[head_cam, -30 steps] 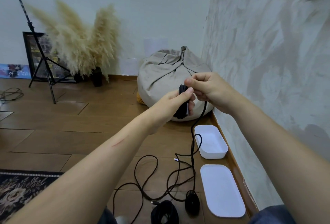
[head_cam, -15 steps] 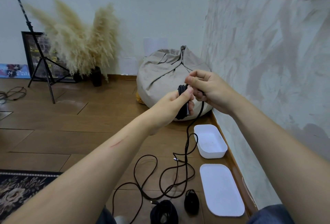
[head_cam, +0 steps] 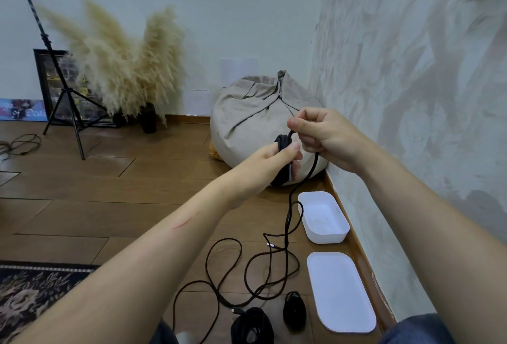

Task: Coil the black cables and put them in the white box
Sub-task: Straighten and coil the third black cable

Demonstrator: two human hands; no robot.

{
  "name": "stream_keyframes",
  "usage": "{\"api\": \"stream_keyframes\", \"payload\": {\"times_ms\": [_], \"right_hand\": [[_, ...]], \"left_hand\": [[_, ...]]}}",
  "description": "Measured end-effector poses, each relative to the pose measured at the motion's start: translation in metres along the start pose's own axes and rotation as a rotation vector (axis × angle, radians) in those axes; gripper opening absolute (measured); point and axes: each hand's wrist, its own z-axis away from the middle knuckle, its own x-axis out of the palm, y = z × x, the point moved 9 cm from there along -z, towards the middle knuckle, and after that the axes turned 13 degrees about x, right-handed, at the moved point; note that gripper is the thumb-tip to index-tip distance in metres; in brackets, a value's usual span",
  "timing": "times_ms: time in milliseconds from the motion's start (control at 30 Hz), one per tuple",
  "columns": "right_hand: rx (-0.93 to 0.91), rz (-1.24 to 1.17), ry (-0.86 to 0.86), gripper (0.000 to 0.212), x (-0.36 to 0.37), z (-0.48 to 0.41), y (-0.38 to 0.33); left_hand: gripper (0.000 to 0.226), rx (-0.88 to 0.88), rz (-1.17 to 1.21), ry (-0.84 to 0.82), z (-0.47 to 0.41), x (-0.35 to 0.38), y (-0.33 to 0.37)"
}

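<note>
Loose cable (head_cam: 286, 223) trails over the floor (head_cam: 137, 192) beside the empty box (head_cam: 327, 237). The right hand (head_cam: 326, 138) pinches it just above the coil (head_cam: 282, 142), which the left hand (head_cam: 270, 157) grips. Best lay each wrap snug, tension steady, so the coil fits the box.

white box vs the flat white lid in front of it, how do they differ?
The white box has tall walls and a deep hollow; the white lid is flat with a low rim. The box lies farther off, by the beanbag; the lid lies nearer the camera. A black cable loop hangs close beside the box; a small black coil sits by the lid. Both are white rounded rectangles on the floor along the wall.
</note>
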Motion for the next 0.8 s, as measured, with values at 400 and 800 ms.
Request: {"api": "stream_keyframes", "payload": {"times_ms": [400, 800], "right_hand": [[0.01, -0.135, -0.007, 0.027, -0.005, -0.006, 0.008], [-0.02, -0.058, 0.008, 0.02, 0.001, 0.0, -0.002]], "left_hand": [[0.031, 0.04, 0.113, 0.034, -0.001, 0.0, 0.002], [0.026, 0.049, 0.033, 0.019, 0.001, 0.009, 0.008]]}}
